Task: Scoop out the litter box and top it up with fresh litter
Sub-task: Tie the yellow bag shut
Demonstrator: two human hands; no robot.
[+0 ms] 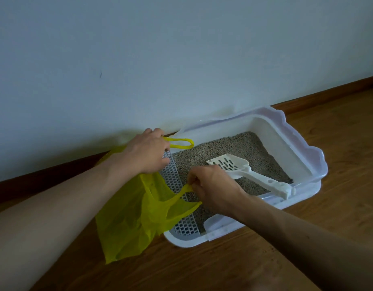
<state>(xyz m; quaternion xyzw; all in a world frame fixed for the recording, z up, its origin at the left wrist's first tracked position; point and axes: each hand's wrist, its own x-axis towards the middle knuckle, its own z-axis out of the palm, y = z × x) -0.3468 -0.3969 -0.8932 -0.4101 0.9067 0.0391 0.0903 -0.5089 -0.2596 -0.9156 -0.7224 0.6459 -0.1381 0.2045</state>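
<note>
Hands [148, 153] pinching yellow bag [128, 219], wood floor [307, 238], pale wall [160, 59]

This is a room in a home: a wood-plank floor [265, 259] meets a plain pale wall [160, 59] along a dark wooden skirting board [44, 175], and a white cat litter box [303, 156] sits against it.

A plain pale wall [181, 49] fills the upper view, with one small dark mark [100, 74]. A dark wooden skirting board [44, 175] meets a brown wood-grain floor [338, 164]. The light is dim and even.
</note>
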